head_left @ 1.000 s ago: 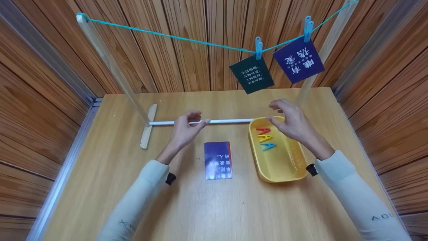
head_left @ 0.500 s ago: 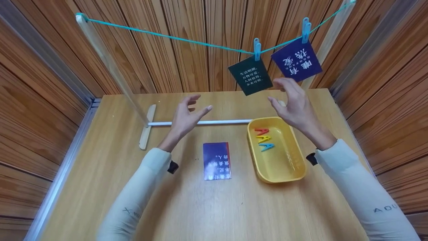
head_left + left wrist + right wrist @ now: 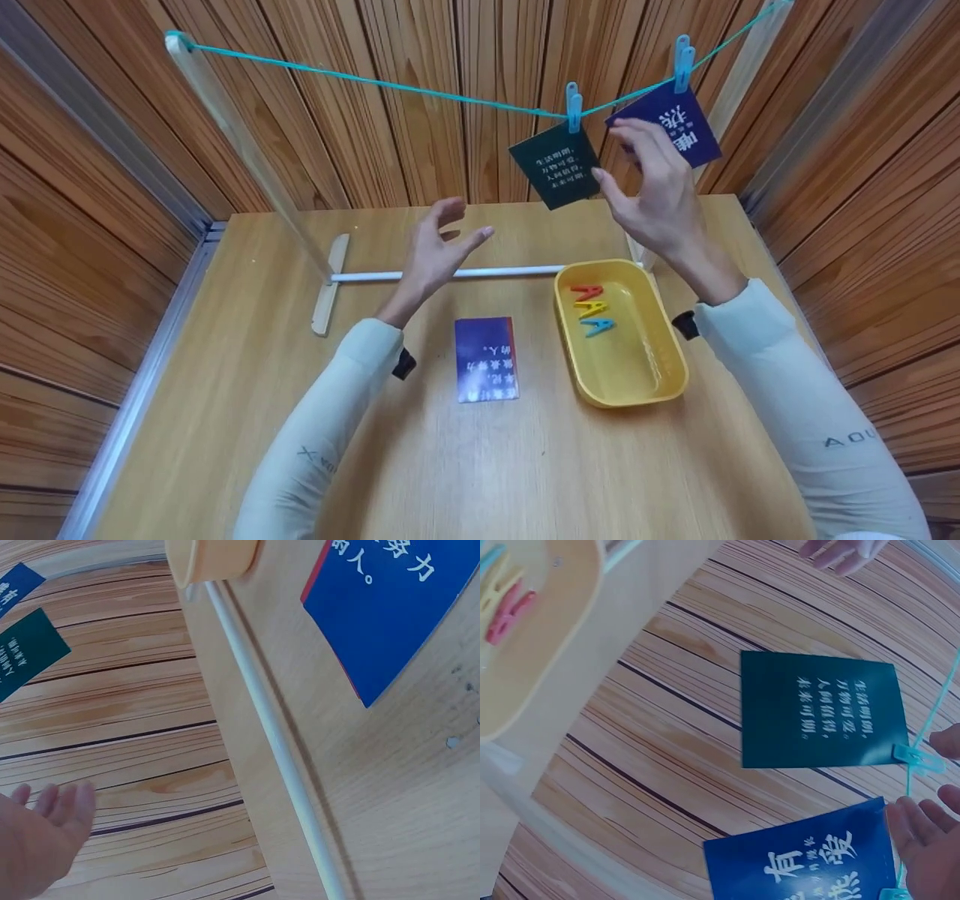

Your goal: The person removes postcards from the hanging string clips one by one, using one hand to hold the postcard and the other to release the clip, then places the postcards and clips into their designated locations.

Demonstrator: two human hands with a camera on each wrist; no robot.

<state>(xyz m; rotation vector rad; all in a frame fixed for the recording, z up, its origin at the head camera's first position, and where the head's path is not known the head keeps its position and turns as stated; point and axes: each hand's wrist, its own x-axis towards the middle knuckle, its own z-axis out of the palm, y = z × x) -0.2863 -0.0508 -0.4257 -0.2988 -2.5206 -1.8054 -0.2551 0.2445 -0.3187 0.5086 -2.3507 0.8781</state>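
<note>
My right hand (image 3: pixel 660 199) is raised beside the hanging cards, thumb and fingers spread apart with nothing held. It overlaps part of the dark blue card (image 3: pixel 697 139), and its thumb tip is right at the edge of the dark green card (image 3: pixel 555 169). Light blue clothespins hold both cards on a teal string (image 3: pixel 375 79); one clothespin (image 3: pixel 574 109) grips the green card, another clothespin (image 3: pixel 682 67) the blue one. In the right wrist view, fingers (image 3: pixel 922 829) and thumb lie close to the string. My left hand (image 3: pixel 439 247), loosely curved and bare of objects, hovers over the white bar (image 3: pixel 517 271).
A purple-blue card (image 3: pixel 486 367) with a red edge lies on the table. To its right stands a yellow tray (image 3: pixel 637 367) containing a red clothespin (image 3: pixel 586 292), a yellow clothespin (image 3: pixel 591 308) and a blue clothespin (image 3: pixel 598 326). Wooden posts carry the string, including the left post (image 3: pixel 240 142).
My right hand has risen from over the tray up to the hanging cards. The left hand has moved slightly up and to the right. Cards and clothespins stay in place.
</note>
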